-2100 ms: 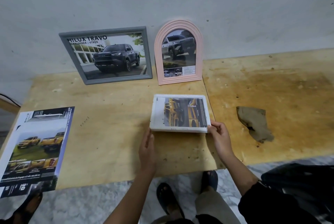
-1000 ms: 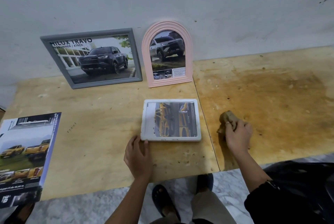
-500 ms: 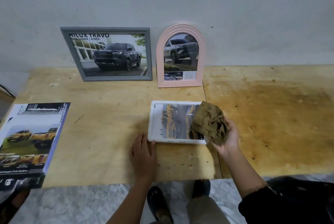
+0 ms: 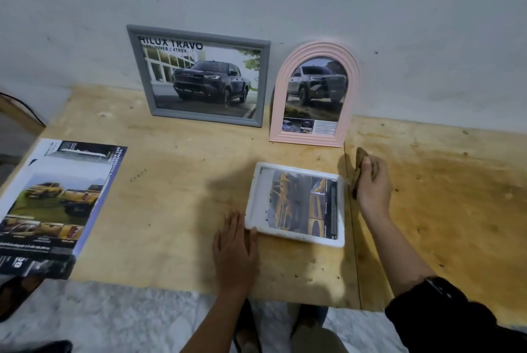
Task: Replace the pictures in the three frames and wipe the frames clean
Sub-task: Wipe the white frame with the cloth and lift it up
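In the head view, a white rectangular plastic frame (image 4: 253, 198) with a yellow-truck picture inside is lying flat on the pale plywood table (image 4: 176, 196). Dark specks are showing on its rim and glass.

The left hand (image 4: 233, 247) is lying flat on the table at the white frame's near-left corner, fingers straight and fingertips touching the rim. The right hand (image 4: 372, 184) is hovering just off the frame's far-right corner, fingers curled tightly round a crumpled brown cloth (image 4: 360, 163). The cloth is not clearly touching the frame.

Beyond the white frame, a grey rectangular frame (image 4: 142, 73) and a pink arched frame (image 4: 279, 113) are leaning against the wall, each holding a dark-truck picture. Well to the left of the white frame, a glossy truck brochure (image 4: 57, 204) is hanging over the table edge.

Wiping the white frame looks like the step in hand. Several things could go wrong:
- The frame is being braced at one corner only, so a firm stroke could spin or slide it.
- The cloth looks stained, so it could smear grime instead of lifting it.
- The pink arched frame is standing near the cloth hand, so a wide backswing could knock it over.
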{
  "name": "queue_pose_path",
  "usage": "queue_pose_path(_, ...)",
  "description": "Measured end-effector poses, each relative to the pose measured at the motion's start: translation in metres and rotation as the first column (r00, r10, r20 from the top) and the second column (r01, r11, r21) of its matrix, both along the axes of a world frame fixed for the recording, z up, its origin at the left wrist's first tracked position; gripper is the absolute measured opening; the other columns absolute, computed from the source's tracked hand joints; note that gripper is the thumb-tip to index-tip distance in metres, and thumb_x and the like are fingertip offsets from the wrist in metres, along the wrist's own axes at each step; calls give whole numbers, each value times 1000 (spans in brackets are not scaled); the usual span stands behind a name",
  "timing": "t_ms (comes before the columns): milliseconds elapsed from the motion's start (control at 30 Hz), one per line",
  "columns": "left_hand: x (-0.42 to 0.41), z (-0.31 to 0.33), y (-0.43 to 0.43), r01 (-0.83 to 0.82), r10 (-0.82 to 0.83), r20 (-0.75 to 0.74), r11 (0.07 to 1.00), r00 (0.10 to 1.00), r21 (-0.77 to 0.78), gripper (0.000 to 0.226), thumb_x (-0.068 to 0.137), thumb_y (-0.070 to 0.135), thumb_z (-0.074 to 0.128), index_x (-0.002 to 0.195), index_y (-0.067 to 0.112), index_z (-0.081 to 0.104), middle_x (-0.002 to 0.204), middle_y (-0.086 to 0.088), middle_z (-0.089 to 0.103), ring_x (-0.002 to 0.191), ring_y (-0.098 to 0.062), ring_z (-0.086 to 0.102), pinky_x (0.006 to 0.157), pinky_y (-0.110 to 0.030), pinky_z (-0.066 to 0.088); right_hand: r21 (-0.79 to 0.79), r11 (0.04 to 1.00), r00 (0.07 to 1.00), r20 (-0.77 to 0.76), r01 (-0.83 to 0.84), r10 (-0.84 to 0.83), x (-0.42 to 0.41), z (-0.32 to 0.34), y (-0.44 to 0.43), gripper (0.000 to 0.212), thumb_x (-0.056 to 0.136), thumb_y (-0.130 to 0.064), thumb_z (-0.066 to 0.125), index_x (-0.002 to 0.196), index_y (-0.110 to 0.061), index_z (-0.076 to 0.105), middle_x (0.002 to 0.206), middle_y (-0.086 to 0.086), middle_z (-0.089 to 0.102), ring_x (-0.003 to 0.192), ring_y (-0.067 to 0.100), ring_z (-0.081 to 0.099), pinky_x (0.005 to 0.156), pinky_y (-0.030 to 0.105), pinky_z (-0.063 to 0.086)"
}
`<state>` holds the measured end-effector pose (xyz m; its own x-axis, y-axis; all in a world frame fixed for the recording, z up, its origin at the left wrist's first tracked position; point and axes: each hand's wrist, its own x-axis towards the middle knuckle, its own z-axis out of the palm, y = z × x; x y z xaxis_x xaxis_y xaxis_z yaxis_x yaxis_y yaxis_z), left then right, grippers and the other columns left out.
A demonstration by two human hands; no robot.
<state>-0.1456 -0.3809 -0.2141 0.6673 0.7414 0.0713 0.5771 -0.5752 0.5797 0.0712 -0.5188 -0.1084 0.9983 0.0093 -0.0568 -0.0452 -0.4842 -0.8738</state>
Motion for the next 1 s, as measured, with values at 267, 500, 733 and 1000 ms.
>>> queue_pose_path(267, 10, -2, -2, 15, -14, 18, 1000, 1000, -4, 54, 94, 48, 33, 132, 14, 52, 138, 1, 50, 132, -11, 38, 108, -30, 18, -464, 758, 878, -106, -459, 467, 0, -61, 52, 26, 99, -27, 37, 115, -16, 54, 131, 21, 51, 117, 45, 47, 94, 46, 42)
queue_pose_path(500, 3, -9, 0, -2, 2, -9, 1000, 1000, 9, 50, 94, 43, 37, 133, 15, 51, 140, 1, 48, 134, -5, 30, 110, -30, 17, -490, 593, 707, -71, -639, 703, -20, -64, 117, 34, 99, -20, 39, 127, -10, 54, 137, 14, 50, 134, 32, 37, 108, 46, 24)
queue_pose_path(733, -1, -11, 4, 9, -7, -71, 1000, 997, 29, 51, 95, 45, 35, 136, 17, 48, 144, 4, 42, 136, -8, 31, 111, -31, 17, -485, 351, 484, -181, -801, 856, -29, -67, 143, 39, 101, -21, 37, 138, -11, 45, 153, 4, 30, 145, 20, 16, 115, 37, 9)
queue_pose_path(1000, -4, -14, 3, 1, 0, -28, 1000, 1000, 11, 55, 99, 49, 24, 137, 15, 44, 143, 2, 44, 135, -11, 35, 111, -32, 18, -499, 282, 425, -200, -820, 883, -52, -59, 143, 32, 99, -21, 42, 124, -8, 57, 140, 7, 49, 133, 17, 39, 96, 24, 33)
